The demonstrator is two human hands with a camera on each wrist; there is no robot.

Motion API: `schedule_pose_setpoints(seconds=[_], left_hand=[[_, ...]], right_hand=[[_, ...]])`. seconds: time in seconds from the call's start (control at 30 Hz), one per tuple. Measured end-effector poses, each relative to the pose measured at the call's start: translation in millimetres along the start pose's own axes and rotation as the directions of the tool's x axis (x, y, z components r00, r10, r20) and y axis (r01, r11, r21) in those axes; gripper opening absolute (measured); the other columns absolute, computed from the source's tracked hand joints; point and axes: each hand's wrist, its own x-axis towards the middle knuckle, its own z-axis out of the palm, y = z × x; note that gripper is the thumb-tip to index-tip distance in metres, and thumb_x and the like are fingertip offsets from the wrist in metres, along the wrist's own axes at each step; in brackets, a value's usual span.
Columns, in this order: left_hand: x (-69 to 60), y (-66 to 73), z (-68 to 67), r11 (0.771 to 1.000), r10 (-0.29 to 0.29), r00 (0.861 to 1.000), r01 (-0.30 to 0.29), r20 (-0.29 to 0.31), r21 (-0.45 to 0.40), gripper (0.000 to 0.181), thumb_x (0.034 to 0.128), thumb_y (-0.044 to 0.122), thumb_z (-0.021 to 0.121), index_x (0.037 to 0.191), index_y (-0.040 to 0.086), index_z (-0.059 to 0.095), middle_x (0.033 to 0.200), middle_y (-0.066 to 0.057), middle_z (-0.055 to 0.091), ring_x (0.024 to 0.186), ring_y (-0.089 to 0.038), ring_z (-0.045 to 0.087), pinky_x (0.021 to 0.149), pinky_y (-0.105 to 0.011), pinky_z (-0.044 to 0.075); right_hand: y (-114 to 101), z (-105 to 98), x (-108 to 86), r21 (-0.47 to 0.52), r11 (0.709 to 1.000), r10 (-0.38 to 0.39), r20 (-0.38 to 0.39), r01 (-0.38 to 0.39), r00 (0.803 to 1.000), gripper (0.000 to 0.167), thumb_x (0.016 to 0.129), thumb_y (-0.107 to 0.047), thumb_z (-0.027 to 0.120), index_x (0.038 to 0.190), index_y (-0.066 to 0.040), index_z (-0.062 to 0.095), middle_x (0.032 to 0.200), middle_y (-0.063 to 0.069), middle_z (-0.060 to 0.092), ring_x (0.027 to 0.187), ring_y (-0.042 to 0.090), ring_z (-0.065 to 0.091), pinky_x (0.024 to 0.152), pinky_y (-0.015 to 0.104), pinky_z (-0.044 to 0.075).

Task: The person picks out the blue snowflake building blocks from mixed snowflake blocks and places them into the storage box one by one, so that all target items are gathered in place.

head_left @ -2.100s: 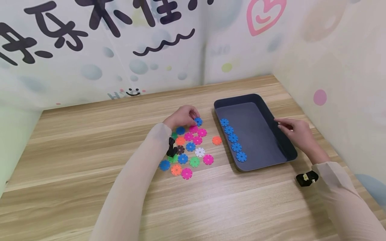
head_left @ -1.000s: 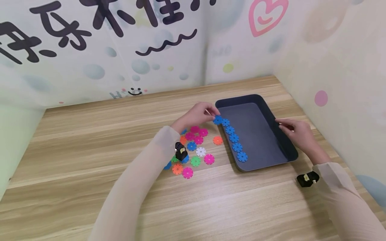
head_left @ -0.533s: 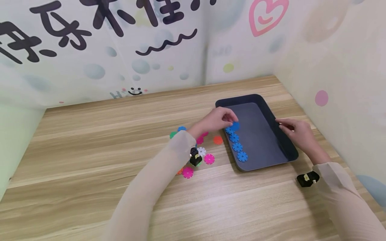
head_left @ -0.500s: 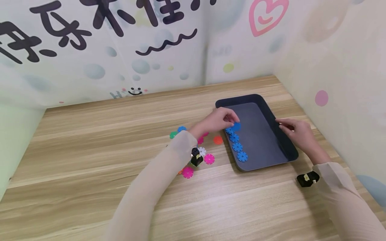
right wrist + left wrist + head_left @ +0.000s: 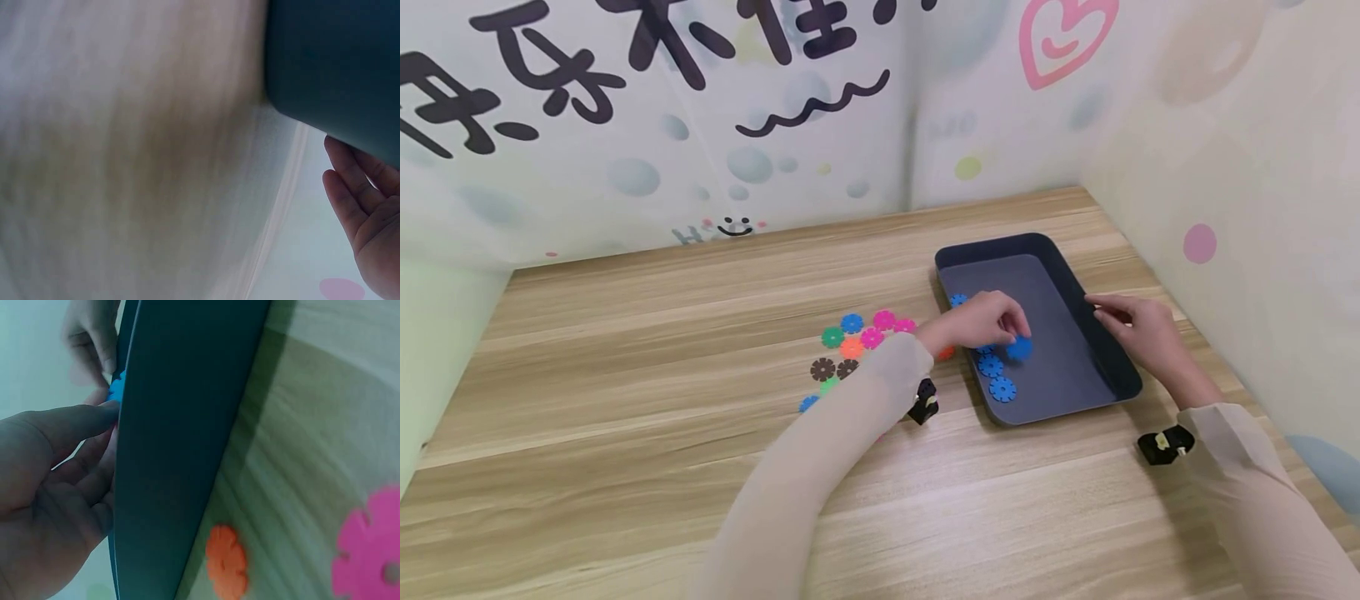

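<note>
The fingers point(image 5: 72, 427) of the left hand point(image 5: 53, 506) pinch a blue disc point(image 5: 116, 390), partly hidden behind the tray point(image 5: 178, 431), whose dark outside fills the space just right of them. Above them is the right hand point(image 5: 94, 331). Below and right, on the table point(image 5: 319, 444), lie an orange disc point(image 5: 226, 565) and, farther from the fingers, a pink disc point(image 5: 369, 547).

Head-high view; wrist-close pair — shared tray point(image 5: 1062, 367)

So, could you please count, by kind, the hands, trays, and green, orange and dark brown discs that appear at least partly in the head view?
Hands: 2 (left hand, right hand)
Tray: 1
Green discs: 2
Orange discs: 2
Dark brown discs: 2
Total: 9
</note>
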Motion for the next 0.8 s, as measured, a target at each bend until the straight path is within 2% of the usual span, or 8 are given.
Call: schedule_pose_setpoints(seconds=[0.17, 0.3, 0.4, 0.57, 0.8], left_hand=[[6.1, 4.8, 8.2, 1.0, -0.008, 0.997, 0.005, 0.074, 0.031, 0.015, 0.0865, -0.001, 0.059, 0.099, 0.002, 0.068, 0.092, -0.003, 0.063, 0.081, -0.008, 0.054, 0.07, -0.011, 0.043], [9.6, 7.5, 12.8, 0.998, -0.026, 0.993, 0.02, 0.117, 0.052, 0.015, 0.0856, -0.002, 0.06, 0.098, 0.003, 0.068, 0.09, -0.002, 0.063, 0.079, -0.008, 0.054, 0.069, -0.012, 0.043], [11.3, 8.8, 15.7, 0.998, -0.043, 0.99, 0.035, 0.136, 0.06, 0.016, 0.0856, -0.002, 0.059, 0.098, 0.003, 0.068, 0.089, -0.002, 0.062, 0.078, -0.008, 0.053, 0.068, -0.012, 0.043], [13.9, 9.6, 20.7, 0.997, -0.049, 0.988, 0.04, 0.148, 0.064, 0.016, 0.0863, -0.001, 0.059, 0.099, 0.003, 0.068, 0.09, -0.001, 0.063, 0.078, -0.008, 0.053, 0.068, -0.011, 0.043], [15.6, 10.0, 25.3, 0.997, -0.022, 0.988, 0.009, 0.154, 0.081, 0.017, 0.086, -0.002, 0.058, 0.098, 0.004, 0.069, 0.09, -0.001, 0.064, 0.077, -0.009, 0.053, 0.067, -0.012, 0.043]], right_hand=[[-1.1, -1.0, 0.0, -0.003, 1.0, 0.015, 0.006, -0.015, 1.0, 0.024, 0.086, -0.001, 0.06, 0.109, 0.004, 0.064, 0.093, 0.024, 0.065, 0.075, -0.017, 0.043, 0.059, 0.003, 0.035], [-1.8, -1.5, 0.0, -0.007, 1.0, 0.021, 0.013, -0.02, 1.0, 0.024, 0.087, -0.001, 0.059, 0.109, 0.004, 0.064, 0.095, 0.025, 0.065, 0.078, 0.013, 0.061, 0.06, 0.001, 0.034], [-1.7, -1.3, -0.3, 0.006, 1.0, 0.028, 0.023, -0.028, 0.999, 0.024, 0.087, -0.001, 0.059, 0.11, 0.006, 0.063, 0.097, 0.026, 0.063, 0.083, 0.034, 0.062, 0.06, 0.0, 0.033], [-1.1, -1.0, -0.1, 0.013, 0.999, 0.032, 0.028, -0.032, 0.999, 0.024, 0.088, -0.002, 0.058, 0.111, 0.006, 0.062, 0.097, 0.028, 0.063, 0.084, 0.038, 0.061, 0.06, 0.0, 0.032], [1.0, 0.2, 0.0, 0.019, 0.999, 0.038, 0.032, -0.039, 0.999, 0.025, 0.088, -0.002, 0.058, 0.111, 0.006, 0.062, 0.096, 0.029, 0.063, 0.083, 0.038, 0.061, 0.059, 0.001, 0.034]])
